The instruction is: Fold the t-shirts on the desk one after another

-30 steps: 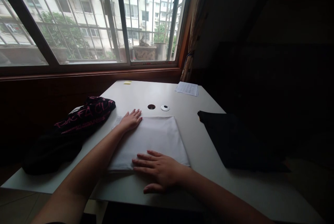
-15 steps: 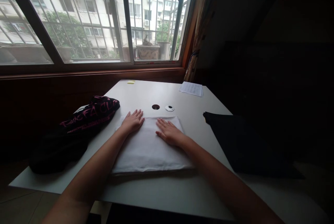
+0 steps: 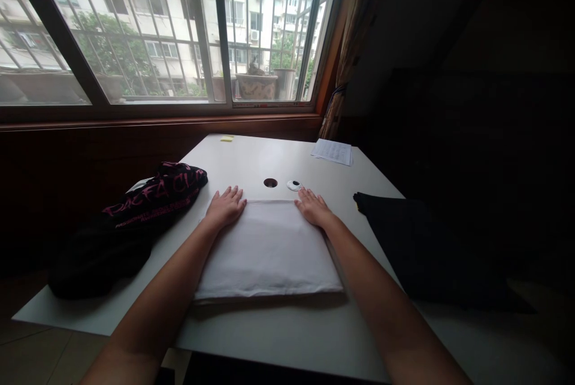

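Note:
A folded white cloth [image 3: 269, 250], its exact kind not clear, lies flat in front of me on the white table [image 3: 287, 325]. My left hand [image 3: 224, 206] rests palm down on its far left corner, fingers stretched forward. On the far right corner lies my right hand [image 3: 312, 206], flat and open, with its fingertips by the round white hole cover [image 3: 294, 185]. Neither hand grips anything.
A black garment with pink lettering [image 3: 153, 202] lies bunched on the left. Dark folded cloth [image 3: 422, 247] hangs over the right edge. Papers [image 3: 332, 151], a yellow note [image 3: 227, 139] and a cable hole [image 3: 270, 182] are farther back, below a barred window [image 3: 157, 32].
My right hand has slid right and slightly away from me, from the middle of the white cloth to its far right corner. My left hand stays almost in place.

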Demonstrator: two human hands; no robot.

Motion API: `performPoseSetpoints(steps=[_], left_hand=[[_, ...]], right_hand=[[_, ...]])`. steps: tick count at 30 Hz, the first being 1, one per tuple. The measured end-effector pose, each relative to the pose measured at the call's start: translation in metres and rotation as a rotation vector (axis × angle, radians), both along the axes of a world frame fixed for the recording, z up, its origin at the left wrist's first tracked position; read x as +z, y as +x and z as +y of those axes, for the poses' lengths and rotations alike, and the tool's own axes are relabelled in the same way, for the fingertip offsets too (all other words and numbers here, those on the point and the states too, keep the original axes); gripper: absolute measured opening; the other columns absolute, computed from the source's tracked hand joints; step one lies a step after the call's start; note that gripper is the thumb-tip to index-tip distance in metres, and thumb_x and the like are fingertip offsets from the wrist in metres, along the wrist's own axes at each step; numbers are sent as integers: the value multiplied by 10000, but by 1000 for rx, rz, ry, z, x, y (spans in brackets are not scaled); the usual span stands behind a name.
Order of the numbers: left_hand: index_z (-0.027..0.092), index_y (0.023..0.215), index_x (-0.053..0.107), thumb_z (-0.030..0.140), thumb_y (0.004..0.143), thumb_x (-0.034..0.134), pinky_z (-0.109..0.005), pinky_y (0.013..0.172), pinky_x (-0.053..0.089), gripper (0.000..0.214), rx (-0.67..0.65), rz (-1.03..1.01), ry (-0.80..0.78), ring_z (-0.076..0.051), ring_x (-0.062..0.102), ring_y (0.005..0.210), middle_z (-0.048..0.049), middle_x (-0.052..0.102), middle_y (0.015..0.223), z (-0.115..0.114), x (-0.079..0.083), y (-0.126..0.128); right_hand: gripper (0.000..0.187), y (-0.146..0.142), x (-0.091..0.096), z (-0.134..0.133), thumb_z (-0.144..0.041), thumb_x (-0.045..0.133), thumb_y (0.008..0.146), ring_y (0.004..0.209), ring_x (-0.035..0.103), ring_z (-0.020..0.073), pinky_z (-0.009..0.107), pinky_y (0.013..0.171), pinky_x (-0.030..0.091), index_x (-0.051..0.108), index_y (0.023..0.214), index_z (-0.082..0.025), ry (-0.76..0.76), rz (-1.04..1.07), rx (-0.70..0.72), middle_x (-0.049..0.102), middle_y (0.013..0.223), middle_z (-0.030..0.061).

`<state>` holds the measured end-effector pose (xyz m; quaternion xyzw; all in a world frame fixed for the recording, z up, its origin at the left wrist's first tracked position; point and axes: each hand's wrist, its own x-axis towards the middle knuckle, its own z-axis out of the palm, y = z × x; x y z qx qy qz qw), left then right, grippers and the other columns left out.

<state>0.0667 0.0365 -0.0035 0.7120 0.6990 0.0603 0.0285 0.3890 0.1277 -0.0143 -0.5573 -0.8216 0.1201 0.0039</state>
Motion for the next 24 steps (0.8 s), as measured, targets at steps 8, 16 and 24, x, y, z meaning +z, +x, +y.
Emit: performPoseSetpoints(steps=[8,16,24], left_hand=[[254,1573,370,486,1055,201,-541,1221,219,592,42,20,-31,-277,217,1560,-70,259,1688,-3,2,-23],[259,1593,333,480,1050,177,-557,1226,208,607,65,26,-48,-281,201,1564,-64,233,1697,-2,0,-23],[230,1610,292,506,1045,141,-568,1229,191,647,51,44,-69,-290,170,1570,-79,185,1708,1,-2,-25]], right_hand=[[717,57,-11,6,-530,108,1027,1583,27,207,473,1267,41,111,1657,-188,49,-55,-165,45,1726,34],[715,55,-2,-24,-575,59,1039,1579,90,204,454,1268,71,155,1654,-224,24,91,-152,131,1717,35],[786,28,10,-133,-701,295,1002,1584,12,254,501,1269,36,125,1654,-295,52,127,395,57,1723,18]])
